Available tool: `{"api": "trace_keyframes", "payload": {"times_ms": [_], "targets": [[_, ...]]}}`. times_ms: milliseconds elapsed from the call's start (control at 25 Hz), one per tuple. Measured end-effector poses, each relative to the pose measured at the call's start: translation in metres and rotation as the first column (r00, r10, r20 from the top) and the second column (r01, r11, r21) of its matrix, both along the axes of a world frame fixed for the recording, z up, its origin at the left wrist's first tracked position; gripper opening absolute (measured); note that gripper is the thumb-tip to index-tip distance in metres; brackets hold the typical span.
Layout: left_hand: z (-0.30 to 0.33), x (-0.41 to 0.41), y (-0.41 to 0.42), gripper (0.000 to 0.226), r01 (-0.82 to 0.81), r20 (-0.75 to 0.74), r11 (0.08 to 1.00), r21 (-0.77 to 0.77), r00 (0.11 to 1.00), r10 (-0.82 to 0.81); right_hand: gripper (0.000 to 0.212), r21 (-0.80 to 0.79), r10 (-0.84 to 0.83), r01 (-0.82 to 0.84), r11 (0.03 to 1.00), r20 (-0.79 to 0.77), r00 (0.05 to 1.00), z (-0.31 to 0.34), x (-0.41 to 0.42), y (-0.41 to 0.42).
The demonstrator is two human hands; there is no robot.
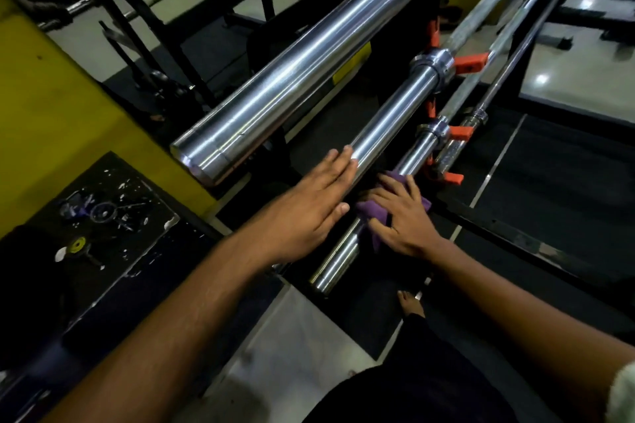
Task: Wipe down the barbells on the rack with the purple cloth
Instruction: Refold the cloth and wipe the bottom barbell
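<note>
A gym floor of black mats (536, 161) and pale tiles (299, 343) lies below, glossy where light strikes it at the right; a yellow block (51, 120) fills the left, with a scuffed black plate (113, 216) beside it carrying small bits of hardware; black frames and further bars stand in the dim background. The rack (498, 230) is of black steel with orange pegs (470, 62) holding the barbells in tiers; the top sleeve (309, 58) is thickest in view and runs from upper right to its blunt end at centre left; the middle sleeve (395, 117) lies below it; the low sleeve (336, 261) ends near the tiles, its free end bare; a thinner bar (515, 55) slants along the right. The sleeves lie close together, with narrow dark gaps between them; the open floor is on the near side, toward the person, where a bare foot (410, 302) stands at the mat's edge.

The left hand (309, 203) lies flat, fingers straight and together, its fingertips touching the middle sleeve; it holds nothing. The right hand (402, 216) is spread palm down, fingers curved over the cloth (369, 211) and pressing it onto the low sleeve; the purple cloth is bunched round that sleeve, showing beyond the fingers on both sides. Both forearms reach in from the bottom edge.
</note>
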State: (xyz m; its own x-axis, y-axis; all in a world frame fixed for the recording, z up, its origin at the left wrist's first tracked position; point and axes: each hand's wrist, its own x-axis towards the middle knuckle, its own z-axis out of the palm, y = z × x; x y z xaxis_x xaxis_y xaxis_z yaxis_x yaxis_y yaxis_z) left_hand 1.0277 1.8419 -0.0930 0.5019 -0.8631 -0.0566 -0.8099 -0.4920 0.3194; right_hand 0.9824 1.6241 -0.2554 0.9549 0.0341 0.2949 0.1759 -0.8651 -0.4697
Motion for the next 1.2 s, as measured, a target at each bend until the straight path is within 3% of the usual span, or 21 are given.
{"api": "trace_keyframes", "payload": {"times_ms": [80,160,240,320,400,480,560,640,720,880,1000,1080,1200], "targets": [[-0.001,-0.003,0.003,0.06,0.001,0.019,1.0,-0.022,1.0,0.0,0.058,-0.072,-0.061,0.063,0.995,0.029,0.998,0.004,0.003,0.008],[-0.001,-0.003,0.003,0.059,-0.015,0.021,0.999,-0.036,1.0,0.016,0.061,-0.157,-0.168,0.159,0.975,-0.045,0.985,0.005,0.004,0.038],[-0.002,-0.003,0.0,0.058,-0.015,0.03,0.999,-0.045,0.999,0.017,0.065,-0.224,-0.138,0.108,0.969,-0.126,0.982,0.0,-0.006,0.075],[-0.004,-0.002,0.0,0.058,-0.015,0.026,0.997,-0.073,1.0,0.017,0.075,-0.266,0.061,-0.102,0.959,-0.157,0.986,-0.006,-0.023,0.115],[-0.007,-0.001,0.002,0.058,-0.028,0.012,0.996,-0.088,1.0,0.029,0.079,-0.34,0.291,-0.324,0.883,-0.147,0.945,-0.011,-0.042,0.139],[-0.007,-0.001,0.002,0.058,-0.023,0.024,0.995,-0.101,0.999,0.026,0.075,-0.382,0.393,-0.407,0.83,-0.118,0.912,-0.012,-0.034,0.123],[-0.008,0.0,0.002,0.058,0.002,0.044,0.994,-0.111,0.999,0.003,0.067,-0.345,0.276,-0.275,0.897,-0.048,0.96,-0.006,-0.009,0.088],[-0.008,0.0,0.001,0.058,-0.006,0.036,0.994,-0.105,0.999,0.01,0.058,-0.272,0.034,-0.055,0.961,-0.083,0.996,0.008,0.01,0.052],[-0.007,0.0,0.001,0.058,-0.025,0.028,0.994,-0.109,0.999,0.028,0.056,-0.257,-0.096,0.064,0.964,-0.113,0.989,0.016,0.01,0.054],[-0.007,-0.001,0.001,0.057,-0.011,0.02,0.988,-0.152,1.0,0.014,0.08,-0.296,0.131,-0.17,0.94,-0.147,0.98,0.004,-0.034,0.127],[-0.007,0.0,0.002,0.057,-0.024,-0.001,0.986,-0.163,1.0,0.024,0.079,-0.31,0.263,-0.308,0.899,-0.18,0.948,-0.009,-0.053,0.131],[-0.008,0.0,0.002,0.058,-0.02,0.009,0.985,-0.17,1.0,0.022,0.075,-0.328,0.255,-0.289,0.899,-0.144,0.956,-0.011,-0.045,0.116],[-0.009,0.0,0.002,0.058,-0.014,0.026,0.988,-0.155,1.0,0.018,0.064,-0.172,0.071,-0.109,0.979,-0.212,0.975,-0.001,-0.037,0.11]]}}
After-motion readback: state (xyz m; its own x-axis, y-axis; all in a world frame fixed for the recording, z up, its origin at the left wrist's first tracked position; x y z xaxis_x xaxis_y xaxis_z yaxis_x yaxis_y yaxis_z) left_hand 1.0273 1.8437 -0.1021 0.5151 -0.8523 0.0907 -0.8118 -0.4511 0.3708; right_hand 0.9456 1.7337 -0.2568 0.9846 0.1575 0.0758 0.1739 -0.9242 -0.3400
